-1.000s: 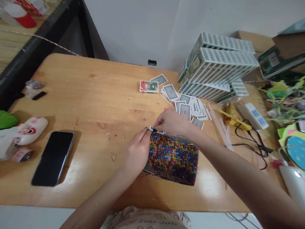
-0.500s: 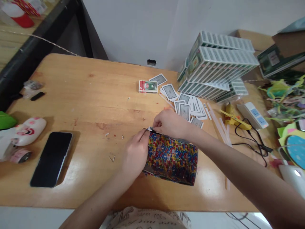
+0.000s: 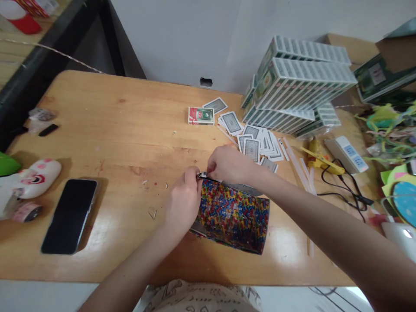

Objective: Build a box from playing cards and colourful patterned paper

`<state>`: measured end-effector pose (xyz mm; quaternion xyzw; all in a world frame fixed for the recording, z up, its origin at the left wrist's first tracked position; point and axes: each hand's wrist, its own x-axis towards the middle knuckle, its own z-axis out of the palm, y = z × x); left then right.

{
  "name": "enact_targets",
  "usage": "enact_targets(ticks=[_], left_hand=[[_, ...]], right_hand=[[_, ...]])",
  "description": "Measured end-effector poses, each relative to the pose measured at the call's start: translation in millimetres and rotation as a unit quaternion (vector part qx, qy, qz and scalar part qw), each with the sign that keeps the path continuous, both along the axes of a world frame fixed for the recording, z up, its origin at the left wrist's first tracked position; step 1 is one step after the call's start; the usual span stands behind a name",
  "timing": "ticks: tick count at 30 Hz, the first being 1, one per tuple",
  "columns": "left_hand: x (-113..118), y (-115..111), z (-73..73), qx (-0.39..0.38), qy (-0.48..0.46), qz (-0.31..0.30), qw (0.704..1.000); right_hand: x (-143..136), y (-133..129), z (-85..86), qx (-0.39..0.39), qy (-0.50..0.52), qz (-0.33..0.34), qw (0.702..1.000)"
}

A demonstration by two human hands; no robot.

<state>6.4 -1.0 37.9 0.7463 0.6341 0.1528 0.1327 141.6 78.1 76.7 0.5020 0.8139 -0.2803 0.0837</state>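
A box-like piece with a busy red, blue and yellow pattern lies tilted on the table in front of me, its open side facing up. My left hand is closed on its upper left corner, thumb and fingers pressed together at the edge. Bent over the same corner, my right hand pinches at the top edge with its fingertips mostly hidden. A small white-and-black bit shows between the two hands; I cannot make out what it is. Behind my right hand lie loose playing cards, backs up.
A red-and-green card box lies further back, near stacked wrapped card packs. At right are a yellow glue gun, glue sticks, a power strip and a black cord. A phone and a white plush-like item sit at left.
Both hands stay at the box's upper left corner. The left fingers have shifted up slightly at the edge, and the right hand has curled more over it. The view has moved slightly.
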Motion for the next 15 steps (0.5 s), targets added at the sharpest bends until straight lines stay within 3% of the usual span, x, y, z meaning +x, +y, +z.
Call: enact_targets(ticks=[3, 8, 15], left_hand=[[-3, 4, -1.0, -0.036, -0.028, 0.001, 0.999], [-8, 14, 1.8, -0.057, -0.052, -0.072, 0.994], [-7, 34, 10.1, -0.08, 0.031, -0.128, 0.988]], right_hand=[[-2, -5, 1.3, 0.04, -0.031, 0.014, 0.999], [-7, -14, 7.0, 0.094, -0.097, 0.066, 0.989], [-5, -20, 9.9, 0.107, -0.109, 0.057, 0.987]])
